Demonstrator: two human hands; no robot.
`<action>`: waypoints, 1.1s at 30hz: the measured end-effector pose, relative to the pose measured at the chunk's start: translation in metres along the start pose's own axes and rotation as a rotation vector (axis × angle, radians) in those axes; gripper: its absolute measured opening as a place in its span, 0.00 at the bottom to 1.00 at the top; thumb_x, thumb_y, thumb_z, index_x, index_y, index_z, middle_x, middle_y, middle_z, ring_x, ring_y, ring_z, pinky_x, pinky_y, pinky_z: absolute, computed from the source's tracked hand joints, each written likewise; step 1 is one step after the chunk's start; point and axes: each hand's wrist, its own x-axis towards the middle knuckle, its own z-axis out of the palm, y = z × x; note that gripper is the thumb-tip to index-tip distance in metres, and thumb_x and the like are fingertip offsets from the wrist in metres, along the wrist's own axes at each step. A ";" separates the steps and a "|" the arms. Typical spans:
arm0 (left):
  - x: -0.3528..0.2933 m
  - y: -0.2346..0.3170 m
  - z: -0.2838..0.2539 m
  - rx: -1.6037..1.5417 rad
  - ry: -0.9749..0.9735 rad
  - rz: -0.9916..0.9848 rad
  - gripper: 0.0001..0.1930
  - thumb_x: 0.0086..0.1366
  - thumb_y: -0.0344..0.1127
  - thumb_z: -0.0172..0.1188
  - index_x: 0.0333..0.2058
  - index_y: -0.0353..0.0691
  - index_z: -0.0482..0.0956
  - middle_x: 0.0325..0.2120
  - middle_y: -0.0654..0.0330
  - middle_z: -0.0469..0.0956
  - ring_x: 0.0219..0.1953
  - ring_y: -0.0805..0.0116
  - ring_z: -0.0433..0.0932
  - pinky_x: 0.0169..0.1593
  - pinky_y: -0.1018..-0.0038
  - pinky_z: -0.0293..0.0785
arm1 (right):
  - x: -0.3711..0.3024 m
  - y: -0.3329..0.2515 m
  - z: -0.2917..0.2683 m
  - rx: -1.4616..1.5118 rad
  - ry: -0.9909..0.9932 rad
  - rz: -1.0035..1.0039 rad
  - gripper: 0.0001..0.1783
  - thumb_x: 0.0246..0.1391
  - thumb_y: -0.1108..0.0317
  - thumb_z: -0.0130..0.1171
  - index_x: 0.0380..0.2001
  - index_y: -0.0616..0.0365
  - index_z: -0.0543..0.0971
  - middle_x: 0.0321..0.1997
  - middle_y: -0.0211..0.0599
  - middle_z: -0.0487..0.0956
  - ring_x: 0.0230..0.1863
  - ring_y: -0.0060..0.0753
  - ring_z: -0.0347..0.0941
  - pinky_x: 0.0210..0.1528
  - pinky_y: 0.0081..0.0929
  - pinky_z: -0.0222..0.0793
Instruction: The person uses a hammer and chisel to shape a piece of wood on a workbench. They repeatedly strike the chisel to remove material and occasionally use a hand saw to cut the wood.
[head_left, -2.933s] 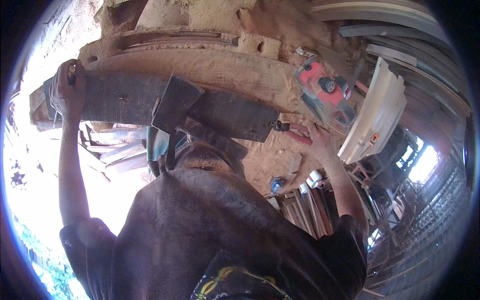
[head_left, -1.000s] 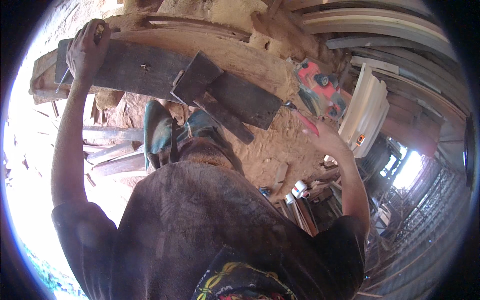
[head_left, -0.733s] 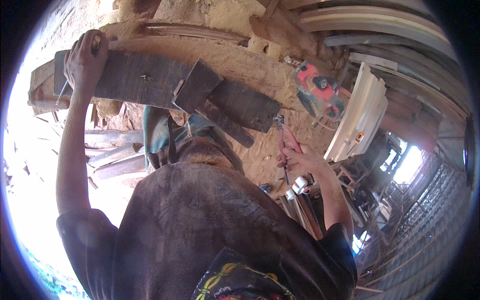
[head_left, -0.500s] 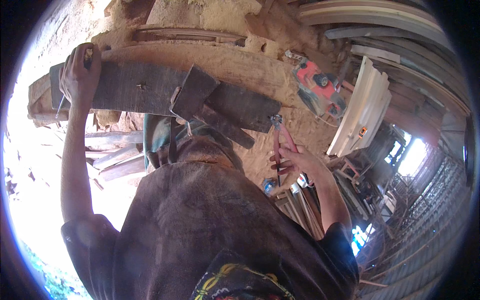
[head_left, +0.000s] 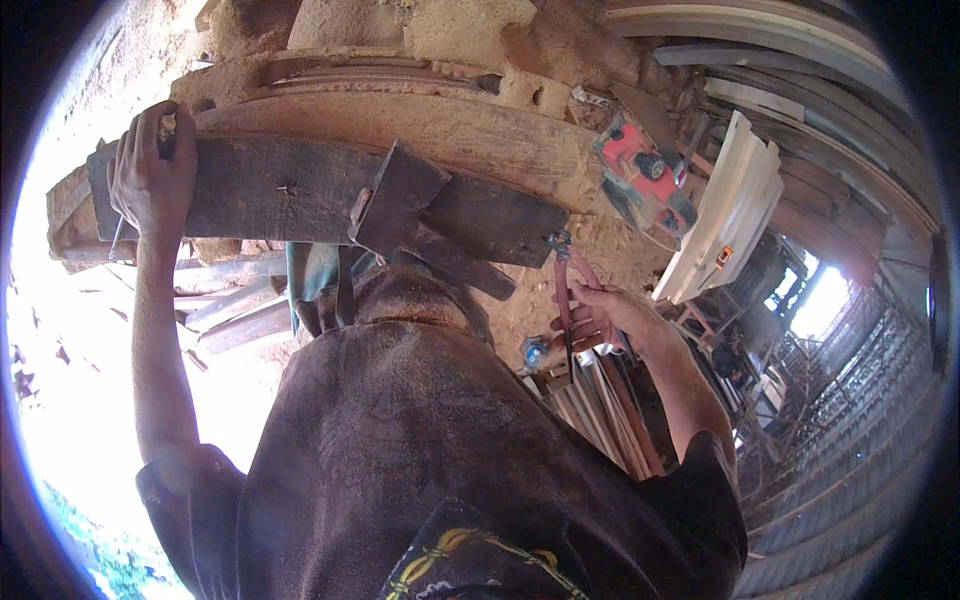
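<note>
One short board [head_left: 404, 192] crosses the dark plank [head_left: 265, 192] near a red power tool [head_left: 630, 155]. The left hand [head_left: 155, 180] clasps a slim-shafted tool [head_left: 117, 236]; the right hand [head_left: 612, 318] holds red-handled pincers [head_left: 562, 285].

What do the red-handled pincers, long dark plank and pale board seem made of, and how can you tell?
Red-handled pincers: probably steel, given the grey metallic head; red coating perhaps plastic or paint.
Long dark plank: likely wood, weathered or stained, with faint streaks.
Pale board: apparently smooth bare wood, from its cream colour.
</note>
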 end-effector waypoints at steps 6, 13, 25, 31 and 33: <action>0.002 -0.001 -0.001 -0.058 0.012 0.022 0.06 0.69 0.46 0.68 0.41 0.56 0.86 0.38 0.70 0.87 0.40 0.71 0.86 0.44 0.68 0.76 | 0.010 0.010 0.011 0.288 -0.028 -0.053 0.34 0.73 0.52 0.56 0.74 0.30 0.54 0.44 0.33 0.75 0.33 0.30 0.73 0.35 0.34 0.77; 0.002 0.006 -0.002 -0.048 -0.029 -0.033 0.07 0.68 0.45 0.68 0.42 0.57 0.85 0.37 0.69 0.87 0.43 0.67 0.86 0.46 0.66 0.76 | 0.025 0.007 0.072 0.662 0.049 -0.053 0.15 0.68 0.52 0.62 0.44 0.49 0.71 0.28 0.23 0.65 0.24 0.21 0.59 0.26 0.24 0.57; -0.001 0.015 -0.015 -0.104 -0.027 0.000 0.08 0.68 0.46 0.67 0.42 0.55 0.84 0.37 0.67 0.86 0.43 0.63 0.85 0.46 0.61 0.76 | 0.065 0.019 0.152 1.006 0.069 -0.515 0.04 0.72 0.60 0.57 0.42 0.45 0.74 0.28 0.20 0.65 0.27 0.19 0.59 0.29 0.22 0.58; 0.006 0.025 -0.020 -0.142 -0.051 -0.057 0.10 0.70 0.49 0.64 0.42 0.54 0.82 0.39 0.65 0.86 0.44 0.64 0.85 0.48 0.62 0.74 | 0.045 0.050 0.143 0.815 0.001 -0.544 0.14 0.73 0.53 0.56 0.45 0.52 0.75 0.27 0.21 0.67 0.24 0.20 0.62 0.28 0.25 0.61; 0.004 0.023 -0.017 -0.154 0.006 -0.029 0.09 0.70 0.48 0.62 0.43 0.53 0.81 0.38 0.67 0.85 0.43 0.66 0.84 0.48 0.63 0.72 | 0.039 0.051 0.150 0.644 0.064 -0.604 0.13 0.73 0.54 0.57 0.45 0.52 0.74 0.27 0.21 0.67 0.25 0.20 0.63 0.29 0.26 0.63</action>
